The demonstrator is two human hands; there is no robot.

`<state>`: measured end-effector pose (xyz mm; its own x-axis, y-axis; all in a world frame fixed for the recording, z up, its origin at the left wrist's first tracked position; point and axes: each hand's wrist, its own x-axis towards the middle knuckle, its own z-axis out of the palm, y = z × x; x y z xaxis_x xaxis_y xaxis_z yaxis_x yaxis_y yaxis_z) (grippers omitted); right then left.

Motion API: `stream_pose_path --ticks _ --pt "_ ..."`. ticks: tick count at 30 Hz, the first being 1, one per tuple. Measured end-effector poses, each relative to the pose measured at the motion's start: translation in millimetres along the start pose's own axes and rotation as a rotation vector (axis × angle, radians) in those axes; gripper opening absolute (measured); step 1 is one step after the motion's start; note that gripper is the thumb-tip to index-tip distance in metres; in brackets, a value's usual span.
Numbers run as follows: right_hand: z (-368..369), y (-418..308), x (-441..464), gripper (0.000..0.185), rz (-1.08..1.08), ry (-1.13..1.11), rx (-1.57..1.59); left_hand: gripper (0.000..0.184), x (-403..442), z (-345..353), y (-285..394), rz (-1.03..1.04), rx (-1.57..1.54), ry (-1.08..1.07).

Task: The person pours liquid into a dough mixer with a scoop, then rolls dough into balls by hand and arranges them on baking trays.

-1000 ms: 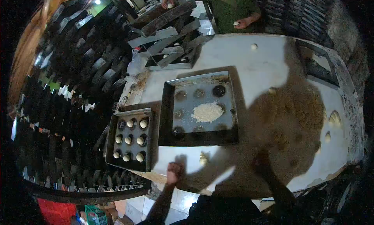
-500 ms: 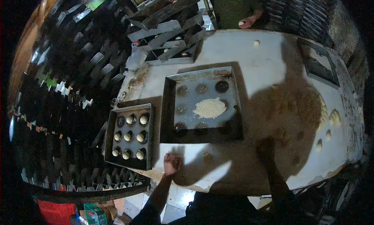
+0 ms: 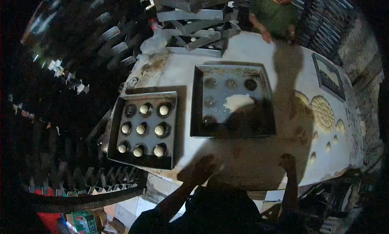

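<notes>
My left hand (image 3: 205, 168) is over the near edge of the white table, blurred and in shadow, so its fingers cannot be made out. My right hand (image 3: 287, 162) sits farther right above the table, fingers curled in; whatever it may hold is hidden. Left of my hands stands a square metal tray (image 3: 175, 130) with several round dough balls (image 3: 141, 129) in rows. A larger tray (image 3: 233, 136) lies ahead, with a heap of pale flour or crumbs (image 3: 239, 101) inside. Small dough pieces (image 3: 328, 146) lie to the right, beside a big scored dough round (image 3: 323, 113).
Across the table stands a person in a green shirt (image 3: 279, 17). Stacked metal trays (image 3: 194, 15) rise at the back left, near a clear plastic bag (image 3: 153, 43). Another tray (image 3: 329, 76) lies at the right edge. A green crate (image 3: 84, 222) is on the floor.
The view has shifted. My left hand has moved right, away from the dough-ball tray. My shadow no longer covers the scored dough, and the person opposite shows more fully.
</notes>
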<state>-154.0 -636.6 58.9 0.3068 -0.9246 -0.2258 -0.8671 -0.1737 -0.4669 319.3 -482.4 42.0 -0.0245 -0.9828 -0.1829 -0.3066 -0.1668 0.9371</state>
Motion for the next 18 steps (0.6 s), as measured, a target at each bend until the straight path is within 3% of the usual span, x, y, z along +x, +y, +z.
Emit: stream_pose_path --ticks 2,3,4,5,6,8,9,10,12,13,15,16,18 --pt "-2.2 -94.2 -15.2 0.03 0.08 0.138 0.261 0.029 16.5 -16.1 13.9 -0.11 -0.03 -0.005" --pt "-1.9 -137.5 -21.2 0.029 0.036 0.217 0.3 0.03 16.6 -30.2 55.5 -0.037 0.193 0.005" --pt "0.7 -165.0 -23.8 0.029 -0.128 0.347 0.201 0.031 17.1 -44.5 97.2 0.033 0.419 0.031" --pt "3.1 -192.6 -25.9 0.029 -0.277 0.491 0.081 0.034 18.8 -50.8 110.0 0.035 0.356 0.025" --pt "1.0 -221.2 -28.5 0.023 -0.129 0.48 0.143 0.038 21.1 -57.1 122.6 0.037 0.292 0.019" --pt "31.5 -208.1 -22.4 0.032 -0.189 0.454 0.091 0.049 31.4 -33.4 70.8 -0.015 0.214 0.084" --pt "34.0 -215.0 -30.6 0.03 -0.211 0.456 0.053 0.054 39.2 -23.4 35.9 0.141 0.364 0.15" --pt "33.2 -221.5 -34.4 0.029 -0.244 0.472 0.009 0.054 40.4 -19.9 28.4 0.171 0.348 0.097" --pt "66.5 -180.0 -30.8 0.039 -0.083 0.387 0.045 0.058 37.7 -11.4 18.1 0.324 0.839 0.273" --pt "84.3 -165.6 -27.3 0.039 -0.057 0.391 0.029 0.058 39.4 -10.9 14.1 0.336 0.819 0.251" --pt "105.6 -156.9 -11.7 0.024 -0.082 0.132 -0.507 0.064 44.5 -15.8 22.0 0.202 0.497 0.206" --pt "103.0 -152.8 -14.3 0.024 -0.072 0.144 -0.504 0.065 45.9 -16.3 35.5 0.122 0.338 0.199" --pt "80.5 -166.8 -22.3 0.024 -0.434 0.48 -0.212 0.064 38.9 -13.9 33.8 0.087 0.279 0.212"
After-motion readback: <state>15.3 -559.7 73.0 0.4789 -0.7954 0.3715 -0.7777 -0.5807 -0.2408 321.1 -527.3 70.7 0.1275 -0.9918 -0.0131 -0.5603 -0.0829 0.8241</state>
